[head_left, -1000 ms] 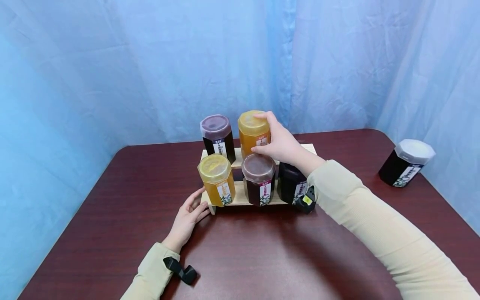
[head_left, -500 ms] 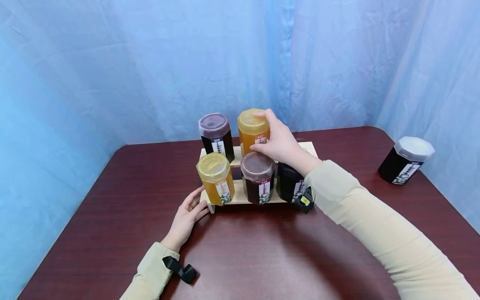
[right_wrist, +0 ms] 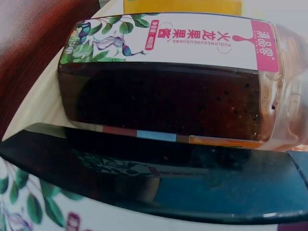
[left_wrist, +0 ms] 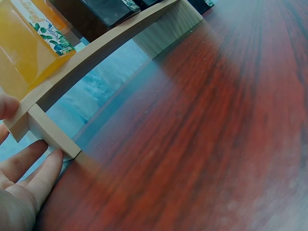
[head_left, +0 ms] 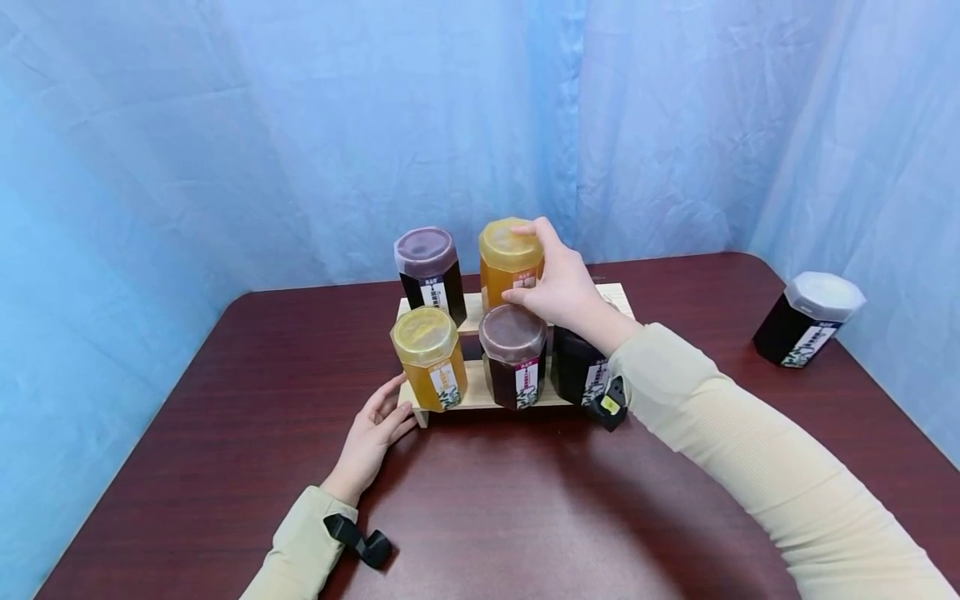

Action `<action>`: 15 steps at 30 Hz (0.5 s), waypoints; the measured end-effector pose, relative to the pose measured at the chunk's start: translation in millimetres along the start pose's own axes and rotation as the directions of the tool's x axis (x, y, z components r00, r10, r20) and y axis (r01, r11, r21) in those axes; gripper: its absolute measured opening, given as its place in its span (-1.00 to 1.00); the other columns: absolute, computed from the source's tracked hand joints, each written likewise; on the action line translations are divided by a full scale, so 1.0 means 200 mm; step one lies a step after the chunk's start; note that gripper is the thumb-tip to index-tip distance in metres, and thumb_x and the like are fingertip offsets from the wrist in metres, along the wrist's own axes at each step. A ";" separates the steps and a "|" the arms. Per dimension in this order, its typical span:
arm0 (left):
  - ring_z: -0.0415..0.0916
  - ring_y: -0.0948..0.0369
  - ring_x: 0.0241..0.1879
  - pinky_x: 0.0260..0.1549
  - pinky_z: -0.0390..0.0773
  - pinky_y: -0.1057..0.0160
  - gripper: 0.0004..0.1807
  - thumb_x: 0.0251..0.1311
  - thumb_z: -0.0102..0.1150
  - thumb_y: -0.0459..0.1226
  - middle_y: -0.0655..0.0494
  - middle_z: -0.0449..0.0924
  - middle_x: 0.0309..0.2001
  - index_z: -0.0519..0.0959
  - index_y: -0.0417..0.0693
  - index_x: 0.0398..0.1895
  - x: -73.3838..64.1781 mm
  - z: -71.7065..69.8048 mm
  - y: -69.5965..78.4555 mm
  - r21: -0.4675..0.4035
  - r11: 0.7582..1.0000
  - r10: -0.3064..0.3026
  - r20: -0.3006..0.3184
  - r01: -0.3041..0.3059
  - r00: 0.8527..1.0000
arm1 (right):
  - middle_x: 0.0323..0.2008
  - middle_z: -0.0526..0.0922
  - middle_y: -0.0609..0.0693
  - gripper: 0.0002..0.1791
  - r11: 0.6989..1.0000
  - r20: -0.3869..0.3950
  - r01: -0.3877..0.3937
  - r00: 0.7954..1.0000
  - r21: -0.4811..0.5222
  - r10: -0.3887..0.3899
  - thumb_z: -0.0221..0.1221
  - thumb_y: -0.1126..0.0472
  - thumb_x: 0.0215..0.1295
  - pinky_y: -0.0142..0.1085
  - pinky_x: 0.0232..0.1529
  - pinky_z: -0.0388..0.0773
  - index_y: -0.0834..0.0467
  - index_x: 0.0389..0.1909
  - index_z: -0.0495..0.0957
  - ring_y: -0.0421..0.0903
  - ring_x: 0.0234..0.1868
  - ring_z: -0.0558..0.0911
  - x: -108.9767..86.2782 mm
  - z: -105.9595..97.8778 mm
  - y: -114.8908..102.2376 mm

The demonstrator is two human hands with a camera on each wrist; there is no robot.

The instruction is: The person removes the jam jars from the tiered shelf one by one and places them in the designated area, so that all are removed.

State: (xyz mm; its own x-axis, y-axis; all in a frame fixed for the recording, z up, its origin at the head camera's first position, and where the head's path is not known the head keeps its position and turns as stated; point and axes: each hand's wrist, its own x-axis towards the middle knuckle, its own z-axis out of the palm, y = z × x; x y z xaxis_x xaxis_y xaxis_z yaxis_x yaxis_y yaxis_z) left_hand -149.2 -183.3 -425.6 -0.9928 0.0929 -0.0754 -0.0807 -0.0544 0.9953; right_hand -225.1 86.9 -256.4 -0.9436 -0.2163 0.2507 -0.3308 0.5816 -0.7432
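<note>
In the head view, my right hand (head_left: pixel 566 287) holds an amber jam jar (head_left: pixel 498 279) by its upper part on the back tier of a wooden two-tier rack (head_left: pixel 480 396). The jar's base is hidden behind the middle front jar. With thumb and fingers about its front left corner, my left hand (head_left: pixel 371 437) grips the rack; the left wrist view shows fingers (left_wrist: pixel 45 175) against its leg. A yellow jar (head_left: pixel 435 375), a dark red dragon fruit jam jar (head_left: pixel 502 379) and a black jar (head_left: pixel 573 367) fill the front tier. A purple-lidded jar (head_left: pixel 427 275) stands back left.
Another dark jar with a white lid (head_left: pixel 806 321) stands at the right side of the dark red table (head_left: pixel 300 350). Blue curtains (head_left: pixel 375 125) hang behind and on both sides. My right forearm passes over the rack's right end.
The amber jar has shifted slightly to the right in my right hand, away from the purple-lidded jar. My left hand stays at the rack's corner.
</note>
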 end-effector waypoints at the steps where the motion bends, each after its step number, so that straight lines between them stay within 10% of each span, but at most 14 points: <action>1: 0.30 0.12 0.25 0.02 0.52 0.29 -0.43 0.36 -0.01 -0.33 -0.13 0.07 0.43 0.16 -0.01 0.41 0.00 0.00 0.00 0.000 1.000 -0.001 -0.002 0.001 1.000 | -0.05 0.55 0.21 -0.17 1.000 -0.001 0.001 1.000 0.005 -0.001 0.38 0.34 0.00 -0.17 -0.18 0.53 0.02 0.27 0.16 0.04 -0.25 0.60 0.00 0.00 0.00; 15: 0.15 0.02 0.35 0.06 0.51 0.26 -0.42 0.36 -0.01 -0.32 -0.10 -0.05 0.47 0.14 -0.03 0.42 0.00 0.00 -0.01 0.003 1.000 0.001 0.010 -0.001 1.000 | 0.05 0.49 0.20 -0.16 0.998 -0.096 0.040 0.995 0.044 -0.036 0.40 0.35 -0.03 -0.21 -0.29 0.54 0.04 0.27 0.18 0.05 -0.31 0.58 -0.02 0.01 0.02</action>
State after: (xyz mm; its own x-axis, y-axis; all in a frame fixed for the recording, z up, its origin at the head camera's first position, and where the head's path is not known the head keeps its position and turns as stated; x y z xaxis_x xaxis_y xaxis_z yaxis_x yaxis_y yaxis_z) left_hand -149.1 -183.3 -426.7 -0.9920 0.1023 -0.0736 -0.0792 -0.0518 0.9955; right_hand -223.1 89.0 -261.0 -0.9282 -0.1606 0.3357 -0.3675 0.5374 -0.7590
